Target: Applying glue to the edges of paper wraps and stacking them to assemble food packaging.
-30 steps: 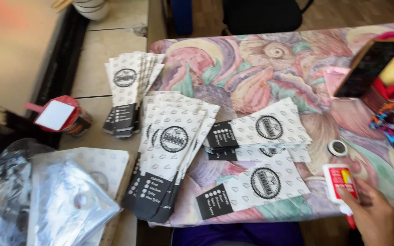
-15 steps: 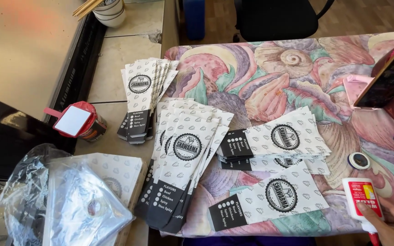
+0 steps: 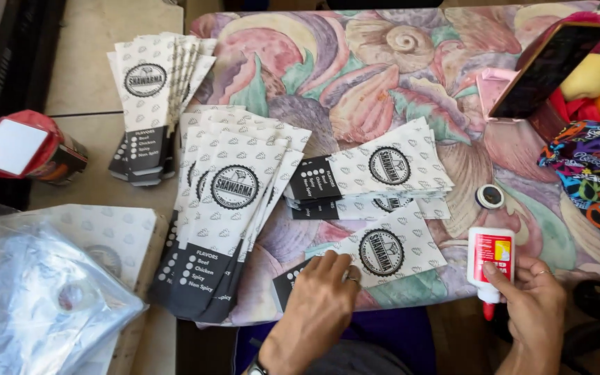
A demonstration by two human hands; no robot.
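Observation:
My left hand point(image 3: 319, 303) lies flat on the near end of a white printed paper sleeve point(image 3: 376, 250) with a black band, at the front of the patterned board point(image 3: 355, 76). My right hand point(image 3: 532, 297) grips a white glue bottle point(image 3: 489, 255) with a red label; its red nozzle points toward me. The bottle's black cap point(image 3: 489, 196) lies on the board just beyond it. A stack of the same sleeves point(image 3: 383, 170) sits farther in, and a fanned pile point(image 3: 234, 208) lies to the left.
Another fanned pile of sleeves point(image 3: 151, 90) lies on the table at the back left, near a red tin with a white lid point(image 3: 26, 149). A clear plastic bag point(image 3: 43, 292) covers more sleeves at front left. A dark phone point(image 3: 546, 62), soft toys and peace-sign cloth point(image 3: 595, 180) crowd the right.
The view has shifted right and closer. My left hand has come into view and settled on the nearest sleeve. My right hand has lifted the glue bottle upright off the board's edge.

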